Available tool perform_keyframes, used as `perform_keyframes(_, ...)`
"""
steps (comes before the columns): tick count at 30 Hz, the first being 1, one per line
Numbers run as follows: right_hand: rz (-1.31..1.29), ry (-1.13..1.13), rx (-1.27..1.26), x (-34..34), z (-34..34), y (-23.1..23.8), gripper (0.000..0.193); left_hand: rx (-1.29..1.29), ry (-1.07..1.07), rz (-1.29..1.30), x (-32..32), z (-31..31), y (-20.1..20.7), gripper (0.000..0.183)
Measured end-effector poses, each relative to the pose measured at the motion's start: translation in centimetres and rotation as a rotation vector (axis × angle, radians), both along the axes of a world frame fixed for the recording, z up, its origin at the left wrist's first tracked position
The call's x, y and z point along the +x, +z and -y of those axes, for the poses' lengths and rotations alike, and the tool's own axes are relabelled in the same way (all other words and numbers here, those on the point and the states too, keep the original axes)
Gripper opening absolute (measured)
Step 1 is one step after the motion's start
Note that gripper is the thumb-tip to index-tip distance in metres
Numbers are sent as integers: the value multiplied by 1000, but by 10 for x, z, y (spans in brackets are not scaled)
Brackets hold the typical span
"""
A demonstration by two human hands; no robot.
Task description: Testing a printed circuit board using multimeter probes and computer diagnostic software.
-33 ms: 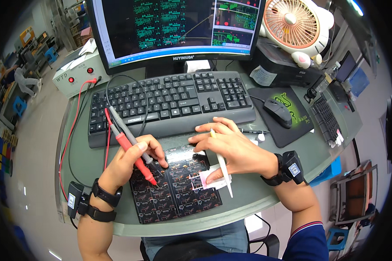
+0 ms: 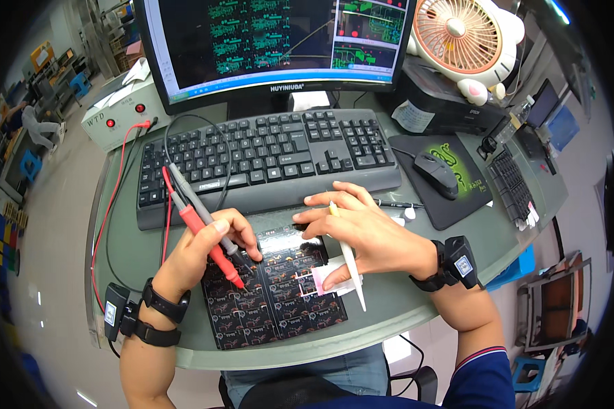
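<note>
A dark printed circuit board panel (image 2: 245, 324) with rows of small repeated circuits lies flat before me. My left hand (image 2: 194, 251), at its upper left, is closed around a red test probe (image 2: 199, 227) and a grey test probe (image 2: 186, 187). Both probes slant down over the panel; whether the tips touch it I cannot tell. My right hand (image 2: 382, 240) holds a slim white pen-like tool (image 2: 352, 269), pointing down past the panel's right edge. Its thumb presses a small pink and white paper piece (image 2: 323, 278) at that edge, and its fingers reach over the panel's top.
Behind the panel are a black keyboard (image 2: 252, 153) and a monitor (image 2: 273, 88) showing a green circuit layout. Leads run left to a pale box (image 2: 124, 117) with red lights. A mouse (image 2: 435, 176) on its mat, a printer (image 2: 450, 105) and a fan (image 2: 455, 27) stand right.
</note>
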State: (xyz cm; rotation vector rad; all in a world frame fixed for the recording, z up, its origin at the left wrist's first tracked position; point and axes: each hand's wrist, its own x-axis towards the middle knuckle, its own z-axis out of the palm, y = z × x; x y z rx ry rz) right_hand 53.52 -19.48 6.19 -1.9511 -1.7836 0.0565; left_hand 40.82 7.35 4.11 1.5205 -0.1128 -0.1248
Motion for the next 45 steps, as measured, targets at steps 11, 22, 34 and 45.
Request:
perform_keyframes(11,72,-31,-40,-6,3,-4,59,31,48,52,5,6,0,50)
perform_keyframes(22,103,-25,1,-1,1,-5,54,-22,-9,71,11,-2,2,45)
perform_keyframes(34,99,190,-113,-64,7,6,59,-21,-36,26,1,1,-3,44)
perform_keyframes(45,80,127,-50,-56,-3,-4,51,11,57,103,6,-8,1,43)
